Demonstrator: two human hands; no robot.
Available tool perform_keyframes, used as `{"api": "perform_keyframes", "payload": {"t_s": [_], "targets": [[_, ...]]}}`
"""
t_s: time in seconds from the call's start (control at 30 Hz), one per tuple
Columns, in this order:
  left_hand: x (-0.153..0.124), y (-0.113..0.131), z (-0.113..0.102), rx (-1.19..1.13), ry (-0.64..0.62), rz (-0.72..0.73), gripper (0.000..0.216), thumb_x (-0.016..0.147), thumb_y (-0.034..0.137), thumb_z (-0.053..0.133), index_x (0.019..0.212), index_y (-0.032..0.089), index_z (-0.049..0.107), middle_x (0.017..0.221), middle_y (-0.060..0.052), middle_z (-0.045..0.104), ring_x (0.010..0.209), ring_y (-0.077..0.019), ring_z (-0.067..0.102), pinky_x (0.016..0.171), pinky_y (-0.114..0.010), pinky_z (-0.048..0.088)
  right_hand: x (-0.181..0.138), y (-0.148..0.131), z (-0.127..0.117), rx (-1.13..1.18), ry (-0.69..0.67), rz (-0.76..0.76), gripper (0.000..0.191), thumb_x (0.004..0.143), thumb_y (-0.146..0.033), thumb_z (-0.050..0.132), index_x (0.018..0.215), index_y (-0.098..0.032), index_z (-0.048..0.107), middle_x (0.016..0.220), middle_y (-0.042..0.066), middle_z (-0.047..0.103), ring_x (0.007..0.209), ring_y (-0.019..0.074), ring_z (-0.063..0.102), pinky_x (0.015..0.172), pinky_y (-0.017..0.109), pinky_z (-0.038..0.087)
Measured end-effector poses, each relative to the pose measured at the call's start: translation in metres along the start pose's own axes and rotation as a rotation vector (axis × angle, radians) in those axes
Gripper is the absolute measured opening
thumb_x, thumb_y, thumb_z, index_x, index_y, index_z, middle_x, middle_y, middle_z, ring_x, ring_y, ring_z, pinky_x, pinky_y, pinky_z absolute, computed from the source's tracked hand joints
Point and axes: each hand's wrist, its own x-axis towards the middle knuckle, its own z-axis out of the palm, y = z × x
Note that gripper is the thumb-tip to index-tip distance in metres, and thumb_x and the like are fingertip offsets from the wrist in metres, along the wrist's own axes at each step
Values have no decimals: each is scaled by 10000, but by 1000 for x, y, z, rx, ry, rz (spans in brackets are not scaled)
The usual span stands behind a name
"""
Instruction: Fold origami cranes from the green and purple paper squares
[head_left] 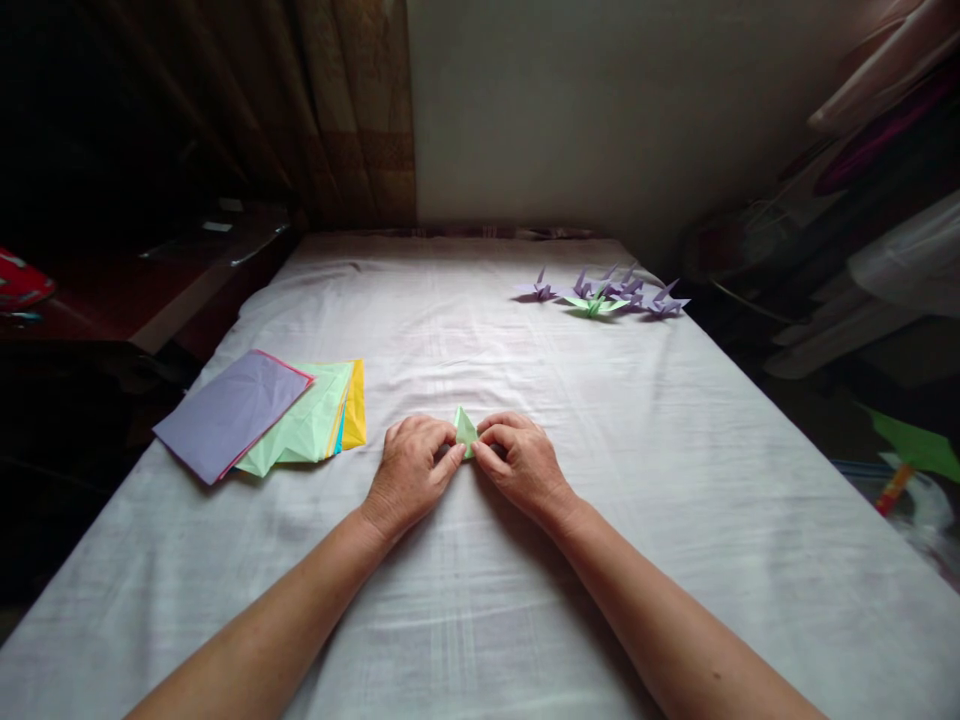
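A small folded piece of light green paper (465,430) rests on the white cloth, its pointed tip standing up between my two hands. My left hand (412,470) pinches its left side with curled fingers. My right hand (517,460) pinches its right side the same way, thumb and fingertips pressed on the fold. Most of the paper is hidden under my fingers.
A stack of coloured paper sheets (262,415), purple on top with green and yellow beneath, lies to the left. Several folded paper cranes (607,292), purple and one green, sit at the far right. The white cloth (480,600) covers the surface; dark furniture flanks both sides.
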Motion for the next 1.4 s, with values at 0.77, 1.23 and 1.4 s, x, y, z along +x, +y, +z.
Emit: {"api": "perform_keyframes", "payload": {"t_s": [0.77, 1.23, 1.4], "targets": [[1, 0, 5, 48, 42, -42, 189, 868, 250, 630, 1037, 229, 548, 980, -11, 675, 963, -214, 586, 889, -364, 388, 1, -5, 5, -102, 15, 53, 172, 798, -168, 649, 646, -212, 583, 903, 40, 688, 870, 216, 615, 798, 356, 419], [3, 0, 8, 64, 59, -77, 160, 858, 233, 633, 1000, 238, 558, 938, 4, 679, 932, -207, 585, 876, -358, 387, 1, -5, 7, -111, 33, 48, 161, 805, -181, 623, 655, -221, 578, 893, 38, 682, 857, 208, 608, 789, 349, 414], [7, 2, 8, 67, 59, -109, 136, 850, 219, 628, 972, 240, 571, 904, 8, 687, 906, -209, 593, 864, -366, 392, 1, -5, 7, -126, 34, 44, 163, 815, -191, 610, 658, -222, 579, 893, 44, 678, 851, 208, 601, 776, 342, 413]]}}
